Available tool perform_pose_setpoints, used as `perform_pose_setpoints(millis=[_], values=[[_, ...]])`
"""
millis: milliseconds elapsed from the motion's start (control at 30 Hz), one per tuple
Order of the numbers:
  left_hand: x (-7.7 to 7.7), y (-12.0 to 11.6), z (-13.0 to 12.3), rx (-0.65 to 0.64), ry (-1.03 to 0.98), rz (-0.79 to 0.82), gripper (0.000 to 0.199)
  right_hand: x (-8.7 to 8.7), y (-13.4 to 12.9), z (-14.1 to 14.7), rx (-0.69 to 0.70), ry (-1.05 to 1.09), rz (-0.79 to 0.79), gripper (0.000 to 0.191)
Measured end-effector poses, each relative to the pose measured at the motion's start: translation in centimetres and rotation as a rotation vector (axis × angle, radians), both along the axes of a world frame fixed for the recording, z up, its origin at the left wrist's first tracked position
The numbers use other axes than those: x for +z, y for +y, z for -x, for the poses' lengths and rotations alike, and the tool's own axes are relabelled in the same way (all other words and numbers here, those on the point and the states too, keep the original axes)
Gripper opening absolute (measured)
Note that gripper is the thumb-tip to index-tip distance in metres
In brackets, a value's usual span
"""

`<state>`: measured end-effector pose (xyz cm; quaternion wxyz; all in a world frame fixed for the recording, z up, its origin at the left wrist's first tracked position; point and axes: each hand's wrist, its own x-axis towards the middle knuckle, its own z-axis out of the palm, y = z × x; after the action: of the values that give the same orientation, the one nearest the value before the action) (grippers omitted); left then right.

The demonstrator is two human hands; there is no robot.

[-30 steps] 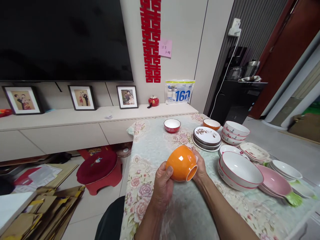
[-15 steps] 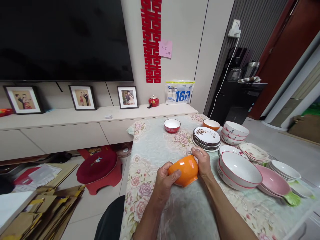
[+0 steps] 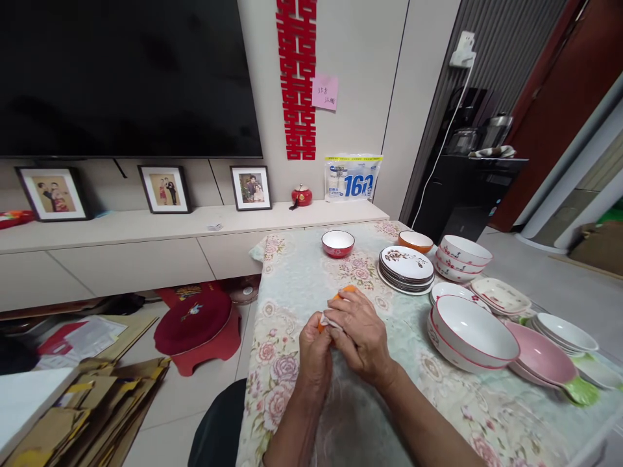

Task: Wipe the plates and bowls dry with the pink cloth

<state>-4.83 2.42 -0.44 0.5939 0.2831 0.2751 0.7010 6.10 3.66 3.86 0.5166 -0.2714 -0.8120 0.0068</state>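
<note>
An orange bowl [image 3: 347, 290] is held over the front part of the table, mostly hidden behind my hands. My left hand [image 3: 314, 355] is closed around its near left side. My right hand [image 3: 361, 332] lies across the bowl with fingers bent, pressing a thin white cloth [image 3: 331, 323] against it. Only a bit of that cloth shows between the two hands; whether it is fabric or paper I cannot tell. Beyond my hands stand a small red bowl [image 3: 337, 244] with a white inside and a stack of dark-rimmed plates [image 3: 405, 264].
Right of my hands are large white bowls [image 3: 474, 332], pink leaf-handled dishes [image 3: 542, 353], stacked white bowls [image 3: 464, 258] and another orange bowl [image 3: 415, 242]. A flowered tablecloth [image 3: 287, 311] covers the table. A red stool [image 3: 197, 331] and flattened cardboard [image 3: 107, 408] are on the left.
The orange bowl has been turned and is now largely covered by my hands. My right hand has moved left, from the bowl's right side to across it, beside my left hand.
</note>
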Motion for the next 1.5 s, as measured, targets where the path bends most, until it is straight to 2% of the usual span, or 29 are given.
perform_pose_setpoints(millis=[67,133,233,367,467,567,667,767,833,967,1067,1233,1333,1433,1500], values=[[0.1,-0.2,-0.2,-0.031,0.006,0.008,0.028,-0.3,0.4,-0.3,-0.038,0.036,0.026,0.027],[0.3,-0.4,-0.4,-0.064,0.025,0.026,0.029,-0.8,1.3,-1.1,-0.069,0.162,0.122,0.026],[0.6,-0.8,-0.6,-0.083,0.035,0.041,0.033,-1.7,2.7,-2.3,-0.074,0.476,0.401,0.025],[0.8,-0.8,-0.4,-0.087,-0.022,0.041,0.036,-2.4,3.9,-2.4,0.077,0.976,0.837,0.031],[1.0,-0.8,-0.3,-0.106,-0.089,0.02,0.037,-2.4,4.1,-1.9,0.236,1.277,1.016,0.029],[1.1,-0.8,-0.2,-0.128,-0.15,-0.006,0.033,-2.4,4.1,-1.7,0.37,1.39,1.2,0.026],[1.2,-0.7,-0.2,-0.18,-0.156,-0.03,0.033,-2.3,4.3,-2.2,0.4,1.357,1.281,0.023],[1.3,-0.7,-0.1,-0.231,-0.086,-0.031,0.038,-2.1,4.5,-3.1,0.304,1.363,1.193,0.019],[1.3,-0.8,0.1,-0.244,-0.021,-0.015,0.035,-1.8,4.6,-3.7,0.243,1.346,1.104,0.018],[1.2,-0.9,0.6,-0.268,0.094,0.016,0.034,-1.5,4.5,-4.1,0.204,1.174,1.015,0.022],[0.7,-1.0,0.7,-0.274,0.131,0.007,0.037,-1.8,4.5,-4.2,0.09,1.074,0.938,0.027],[0.1,-0.9,0.2,-0.197,0.164,-0.004,0.035,-2.1,3.9,-4.2,-0.055,0.815,0.785,0.025],[0.1,-0.8,0.0,-0.127,0.157,0.013,0.034,-1.3,2.6,-3.3,-0.053,0.59,0.586,0.023],[0.3,-0.6,0.0,-0.069,0.134,0.011,0.032,-0.2,1.1,-1.9,0.041,0.305,0.32,0.028],[0.3,-0.5,0.1,-0.045,0.13,-0.009,0.031,0.2,0.5,-1.1,0.081,0.152,0.203,0.032]])
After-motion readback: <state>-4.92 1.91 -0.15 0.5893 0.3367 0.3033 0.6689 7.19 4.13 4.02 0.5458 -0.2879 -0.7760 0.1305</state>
